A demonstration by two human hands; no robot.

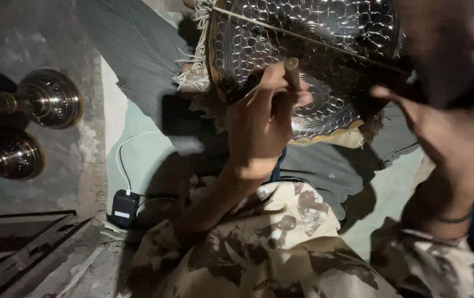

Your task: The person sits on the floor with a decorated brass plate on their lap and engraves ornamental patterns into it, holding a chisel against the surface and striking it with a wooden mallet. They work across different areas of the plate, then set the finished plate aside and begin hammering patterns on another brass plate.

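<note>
Hammered metal tray (325,60) (dimpled, shiny)

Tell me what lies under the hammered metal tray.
Under the hammered metal tray, a frayed cloth pad shows at its lower rim, over grey fabric. The left hand, holding a small tool, and the blurred right hand cover the rest.

Metalworking workshop, hammered metal tray (325,60), brass vessels (46,98), rough concrete floor (33,38)
</note>
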